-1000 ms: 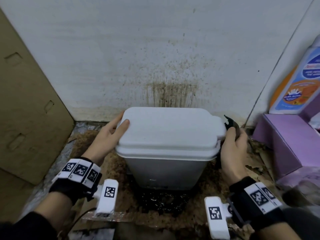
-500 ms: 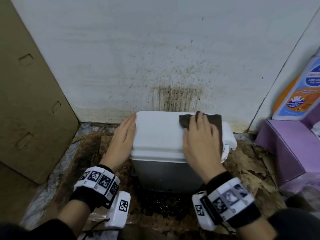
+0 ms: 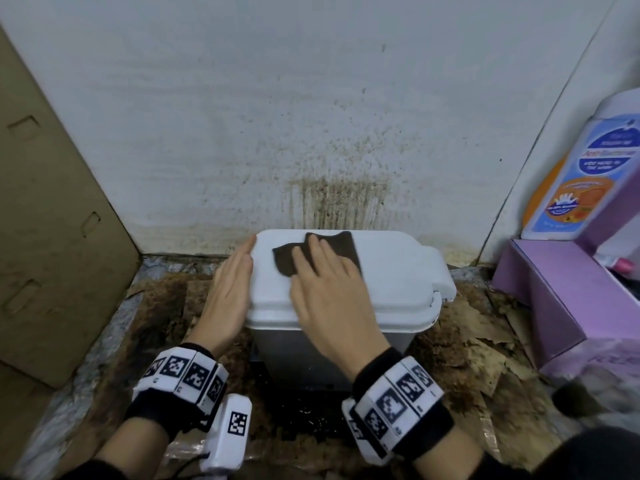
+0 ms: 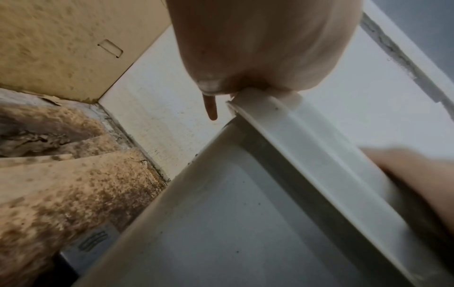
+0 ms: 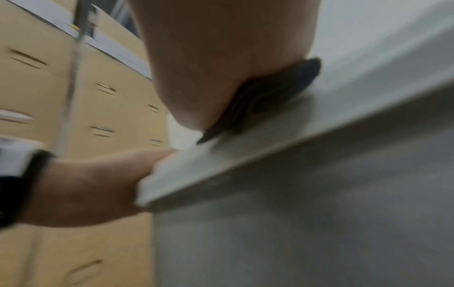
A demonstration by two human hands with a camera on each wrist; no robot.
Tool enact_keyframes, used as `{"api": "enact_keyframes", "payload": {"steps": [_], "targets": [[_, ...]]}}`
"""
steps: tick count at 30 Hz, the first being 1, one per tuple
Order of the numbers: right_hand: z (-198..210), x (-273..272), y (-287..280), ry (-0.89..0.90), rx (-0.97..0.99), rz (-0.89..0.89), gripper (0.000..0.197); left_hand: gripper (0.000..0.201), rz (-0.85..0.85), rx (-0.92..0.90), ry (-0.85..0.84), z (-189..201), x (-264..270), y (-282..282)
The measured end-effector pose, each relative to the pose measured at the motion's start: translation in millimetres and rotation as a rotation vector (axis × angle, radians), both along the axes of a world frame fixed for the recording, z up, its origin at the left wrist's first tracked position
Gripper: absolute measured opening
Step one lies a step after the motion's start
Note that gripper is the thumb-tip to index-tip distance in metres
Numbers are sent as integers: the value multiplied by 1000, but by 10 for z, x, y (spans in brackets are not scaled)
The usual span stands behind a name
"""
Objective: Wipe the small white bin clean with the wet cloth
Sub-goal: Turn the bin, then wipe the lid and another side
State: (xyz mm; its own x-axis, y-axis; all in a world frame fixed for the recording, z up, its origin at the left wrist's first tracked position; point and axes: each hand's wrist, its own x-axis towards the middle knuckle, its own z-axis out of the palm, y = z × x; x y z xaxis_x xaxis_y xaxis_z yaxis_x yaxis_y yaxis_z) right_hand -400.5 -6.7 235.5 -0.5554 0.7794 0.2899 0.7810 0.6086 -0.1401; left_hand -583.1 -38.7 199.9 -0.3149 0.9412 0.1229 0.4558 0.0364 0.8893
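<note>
The small white bin (image 3: 391, 282) stands with its lid closed against the stained wall; its grey side (image 4: 245, 223) fills the left wrist view and its front (image 5: 307, 223) the right wrist view. A dark brown cloth (image 3: 332, 249) lies flat on the lid's back left part. My right hand (image 3: 322, 282) presses down on the cloth with straight, spread fingers. In the right wrist view the cloth (image 5: 270, 95) is squeezed under my palm. My left hand (image 3: 232, 289) lies flat against the lid's left edge, fingers straight, bracing the bin (image 4: 270, 108).
A brown cardboard box (image 3: 52, 220) leans at the left. A purple box (image 3: 561, 289) with a detergent bottle (image 3: 585, 174) stands at the right. Soiled, torn cardboard (image 3: 481, 337) covers the floor round the bin. The wall (image 3: 332, 199) behind carries brown splatter.
My right hand brought the cloth from the bin's right side onto the lid, then slid it leftward across the top. My left hand stayed on the lid's left edge.
</note>
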Motion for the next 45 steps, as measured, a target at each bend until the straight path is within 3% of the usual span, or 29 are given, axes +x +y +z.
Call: {"api": "enact_keyframes", "payload": {"steps": [4, 8, 12, 16, 21, 23, 26, 34, 39, 43, 45], "targets": [[-8, 590, 141, 83, 38, -197, 54, 52, -7, -47, -13, 71, 35, -13], [-83, 992, 281, 335, 20, -385, 51, 50, 1, -43, -5, 90, 36, -7], [-208, 1281, 368, 847, -273, -493, 44, 53, 10, -43, 24, 60, 30, 6], [-256, 1318, 391, 1095, -469, -572, 49, 59, 7, -52, 121, 72, 23, 3], [-173, 1273, 342, 1238, -523, -551, 49, 55, 96, -37, 638, 150, 12, -4], [-161, 1247, 317, 1269, -531, -524, 50, 51, 152, 20, 736, 231, 64, -31], [-129, 1134, 276, 1307, -511, -449, 46, 52, 135, 107, 736, 400, 221, -18], [43, 637, 53, 1418, -521, -287, 46, 48, -184, 208, 662, 843, 914, 184], [56, 424, 102, 1465, -740, -152, 62, 49, -276, 205, 672, 1000, 882, 303], [129, 378, 144, 1572, -970, -60, 39, 56, -272, 190, 759, 996, 676, 280], [122, 357, 189, 1612, -978, -70, 37, 56, -236, 179, 735, 1002, 548, 240]]}}
